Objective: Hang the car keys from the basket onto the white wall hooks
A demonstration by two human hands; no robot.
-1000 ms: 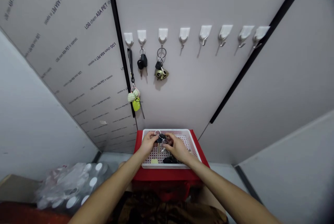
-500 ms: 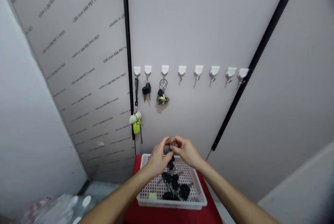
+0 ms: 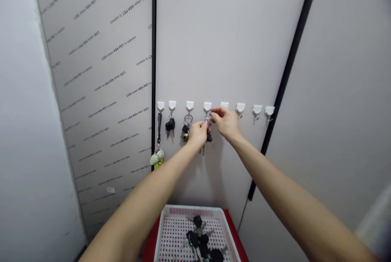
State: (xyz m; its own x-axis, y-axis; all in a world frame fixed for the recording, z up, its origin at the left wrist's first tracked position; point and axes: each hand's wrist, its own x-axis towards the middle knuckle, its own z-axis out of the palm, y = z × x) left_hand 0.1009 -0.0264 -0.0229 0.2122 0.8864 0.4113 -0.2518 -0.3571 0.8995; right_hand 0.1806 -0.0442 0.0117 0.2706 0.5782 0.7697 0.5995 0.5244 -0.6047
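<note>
the left hand (image 3: 198, 134) and right hand (image 3: 226, 123) meet just below a white adhesive hook (image 3: 207, 106), their fingertips pinched together on a small steel key ring (image 3: 208, 118), with a black-headed key (image 3: 209, 136) dangling just beneath. the bunch looks light, stiff and a bit slippery, so the ring seems the best place to hold. a white plastic basket (image 3: 189, 209) of loose keys (image 3: 198, 239) sits well below the hands.

A narrow utility nook, possibly in a home: keys (image 3: 170, 124) hang from stick-on hooks (image 3: 240, 108) along a pale panel (image 3: 232, 42), beside printed sheeting (image 3: 100, 50), above a plastic basket (image 3: 195, 210).
</note>
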